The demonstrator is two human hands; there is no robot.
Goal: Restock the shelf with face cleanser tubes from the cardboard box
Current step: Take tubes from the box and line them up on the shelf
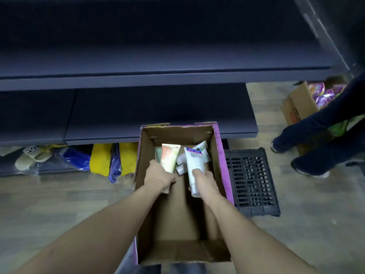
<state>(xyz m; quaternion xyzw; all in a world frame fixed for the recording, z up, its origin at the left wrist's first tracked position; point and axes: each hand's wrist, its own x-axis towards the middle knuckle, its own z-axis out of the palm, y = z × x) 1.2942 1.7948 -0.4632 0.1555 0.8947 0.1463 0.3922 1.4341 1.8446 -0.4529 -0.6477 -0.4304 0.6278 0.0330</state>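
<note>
Two bare forearms reach down into one open cardboard box (pixel 178 224) that stands on the wood-look floor (pixel 59 204), its outside purple.

The left hand (pixel 159 177) has its grip closed around one peach-and-green tube (pixel 170 157), held upright over the box's far half. The right hand (pixel 205 182) has its grip closed around one white tube (pixel 194 169) with "Facial" printed on it, thumb on the front, cap end toward the wearer.

Behind and between the two held tubes, more tubes (pixel 201 150) lie loose on the box bottom at the far end; at least three show, but the hands and blur hide the exact count. The near half of the box bottom is bare cardboard.

Just right of the box, one dark plastic crate (pixel 252 182) lies on the floor. Left of the box, under the lowest shelf, are two yellow packs (pixel 100 161), blue packs (pixel 78 158) and one pale slipper (pixel 31 157).

Beyond the box, two dark shelves (pixel 158 109) run across, the lower touching or just behind the box's far wall. No tubes stand on either shelf.

At far right, a second person's two legs (pixel 320 139) in dark trousers stand beside a second cardboard box (pixel 300 103) holding purple packets (pixel 325 93).
</note>
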